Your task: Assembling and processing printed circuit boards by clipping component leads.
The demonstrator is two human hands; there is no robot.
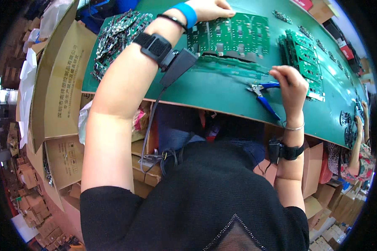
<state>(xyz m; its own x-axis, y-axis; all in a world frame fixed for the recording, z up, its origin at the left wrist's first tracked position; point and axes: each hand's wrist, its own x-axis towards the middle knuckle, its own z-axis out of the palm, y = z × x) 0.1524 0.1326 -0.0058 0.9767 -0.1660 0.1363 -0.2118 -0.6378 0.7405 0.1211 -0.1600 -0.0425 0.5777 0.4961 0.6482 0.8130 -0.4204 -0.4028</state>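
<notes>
A green circuit board panel (243, 35), dotted with solder points, is tilted up in front of me. My left hand (213, 9) is closed at its upper left edge, with part of the fingers out of sight. Along the panel's lower side runs a thin green strip (234, 68), smeared by motion. My right hand (292, 83) is closed in a pinch at the strip's right end. Just below that end, side cutters (266, 99) with blue handles lie on the green tabletop (218, 97), jaws pointing left.
Green boards (305, 62) are stacked at the right. A heap of loaded boards (123, 35) covers the table's left end. Small dark parts (282, 16) lie in clumps along the far side. A cardboard box (65, 79) stands left; another person's hand (359, 122) works far right.
</notes>
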